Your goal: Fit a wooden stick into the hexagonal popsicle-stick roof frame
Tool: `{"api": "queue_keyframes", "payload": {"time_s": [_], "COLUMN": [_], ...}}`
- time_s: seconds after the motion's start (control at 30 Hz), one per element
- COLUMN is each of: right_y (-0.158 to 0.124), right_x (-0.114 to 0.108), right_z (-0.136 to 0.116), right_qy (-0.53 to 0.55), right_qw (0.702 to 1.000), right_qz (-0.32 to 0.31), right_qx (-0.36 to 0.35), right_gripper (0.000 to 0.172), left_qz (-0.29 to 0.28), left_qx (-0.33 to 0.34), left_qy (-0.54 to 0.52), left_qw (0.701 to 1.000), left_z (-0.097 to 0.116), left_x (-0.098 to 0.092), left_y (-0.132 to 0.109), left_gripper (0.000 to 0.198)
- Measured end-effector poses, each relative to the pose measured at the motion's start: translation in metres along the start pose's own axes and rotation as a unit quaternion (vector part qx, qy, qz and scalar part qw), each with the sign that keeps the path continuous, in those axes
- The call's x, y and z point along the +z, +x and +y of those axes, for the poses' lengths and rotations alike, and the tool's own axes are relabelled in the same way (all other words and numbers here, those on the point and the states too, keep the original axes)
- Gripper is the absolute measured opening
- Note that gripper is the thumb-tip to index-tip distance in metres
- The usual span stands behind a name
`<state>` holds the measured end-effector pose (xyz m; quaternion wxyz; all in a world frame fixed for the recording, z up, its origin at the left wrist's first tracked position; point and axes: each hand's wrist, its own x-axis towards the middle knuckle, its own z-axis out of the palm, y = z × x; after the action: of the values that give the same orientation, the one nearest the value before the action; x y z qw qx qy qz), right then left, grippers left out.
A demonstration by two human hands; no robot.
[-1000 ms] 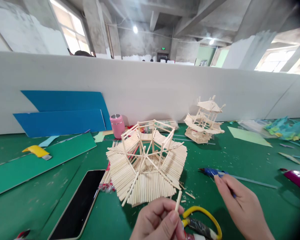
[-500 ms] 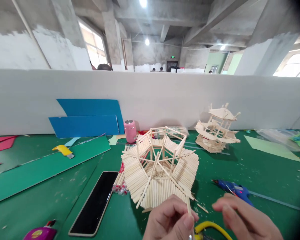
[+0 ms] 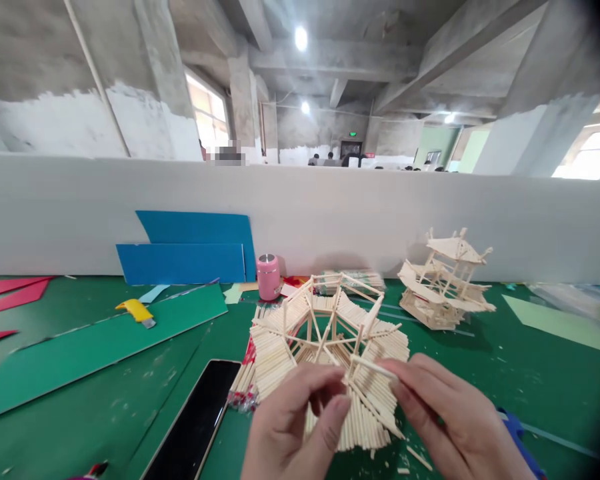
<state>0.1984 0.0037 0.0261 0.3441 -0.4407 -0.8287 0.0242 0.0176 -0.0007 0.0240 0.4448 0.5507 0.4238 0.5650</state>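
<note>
1 head view: faces forward, downward; left hand (image 3: 295,423), right hand (image 3: 447,410) close.

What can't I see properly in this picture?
All in the head view:
Model: part of its near side is behind the left hand.
Blue tool: mostly behind the right hand.
Stick: one end is covered by the right hand's fingers.
Phone: near end cut off by the bottom edge.
Person: blurred, the rest behind the wall.
Green sign: too small to read.
</note>
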Motion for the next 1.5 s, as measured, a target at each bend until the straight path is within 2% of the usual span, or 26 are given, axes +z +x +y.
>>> {"api": "queue_keyframes", "payload": {"time_s": [0.1, 0.23, 0.4, 0.53, 0.63, 0.77, 1.07, 1.5], "right_y": [0.006, 0.015, 0.026, 0.03, 0.032, 0.033, 0.033, 0.034], "right_x": [-0.003, -0.005, -0.007, -0.005, -0.002, 0.002, 0.006, 0.005], "right_z": [0.015, 0.026, 0.028, 0.03, 0.03, 0.027, 0.027, 0.025], "right_qy": [-0.063, -0.111, -0.116, -0.119, -0.113, -0.116, -0.129, -0.115], "right_qw": [0.998, 0.991, 0.988, 0.985, 0.988, 0.989, 0.987, 0.99], "right_qz": [0.022, 0.053, 0.054, 0.06, 0.046, 0.048, 0.034, 0.031], "right_qx": [-0.013, -0.05, -0.088, -0.11, -0.099, -0.084, -0.087, -0.074], "right_gripper": [0.024, 0.019, 0.009, 0.011, 0.013, 0.015, 0.02, 0.013], "left_qz": [0.019, -0.01, -0.037, -0.05, -0.072, -0.086, -0.088, -0.09], "left_qx": [0.041, 0.07, 0.054, 0.036, 0.029, 0.028, 0.005, -0.013], "left_qy": [0.114, 0.19, 0.185, 0.187, 0.174, 0.152, 0.146, 0.136], "left_qw": [0.992, 0.979, 0.981, 0.981, 0.982, 0.984, 0.985, 0.987], "left_z": [-0.006, -0.013, -0.014, -0.011, -0.011, -0.011, -0.018, -0.025], "left_x": [-0.012, -0.017, -0.011, -0.008, -0.007, -0.009, -0.013, -0.018], "left_y": [0.015, 0.036, 0.052, 0.056, 0.057, 0.058, 0.057, 0.058], "left_gripper": [0.015, 0.024, 0.019, 0.013, 0.008, 0.019, 0.014, 0.012]}}
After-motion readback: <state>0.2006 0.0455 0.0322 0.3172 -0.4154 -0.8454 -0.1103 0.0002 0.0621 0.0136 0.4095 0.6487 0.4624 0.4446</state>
